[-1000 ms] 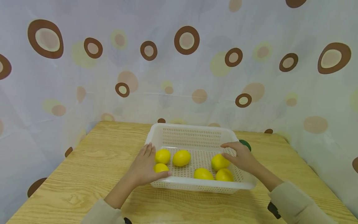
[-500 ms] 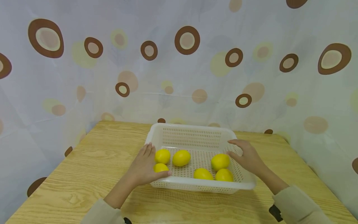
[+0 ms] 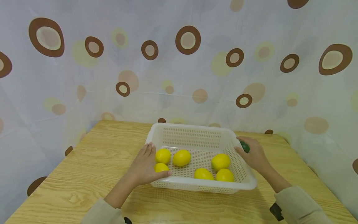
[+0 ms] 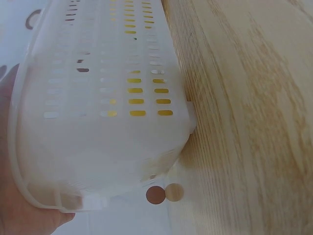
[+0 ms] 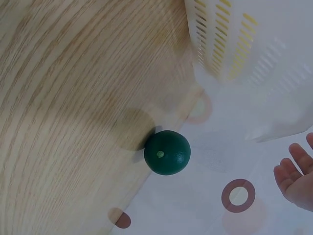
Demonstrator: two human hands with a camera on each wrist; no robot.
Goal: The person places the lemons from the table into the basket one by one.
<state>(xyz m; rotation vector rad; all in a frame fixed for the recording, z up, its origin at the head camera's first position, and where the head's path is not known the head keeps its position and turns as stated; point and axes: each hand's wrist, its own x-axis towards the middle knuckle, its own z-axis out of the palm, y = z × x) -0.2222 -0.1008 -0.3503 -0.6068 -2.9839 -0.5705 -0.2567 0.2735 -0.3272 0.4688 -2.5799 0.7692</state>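
Observation:
A white perforated plastic basket (image 3: 193, 183) holds several yellow lemons (image 3: 181, 158). My left hand (image 3: 144, 166) rests over its left front corner, fingers extended along the left rim and thumb lying across the front rim. The left wrist view shows the basket's outer wall (image 4: 102, 147) beside that hand. My right hand (image 3: 254, 157) hovers at the right rim, thumb and fingers spread apart with nothing held. A round dark green fruit like a lime (image 5: 167, 152) sits on the table outside the basket; in the head view it shows between thumb and fingers, partly covered.
The wood-grain table (image 3: 106, 161) extends on both sides of the basket. A white curtain with brown and yellow circles (image 3: 184, 84) hangs behind the table's far edge and along both sides.
My right hand has moved from above the lemons on the right outward past the right rim, near the green fruit. The left hand and basket have stayed in place.

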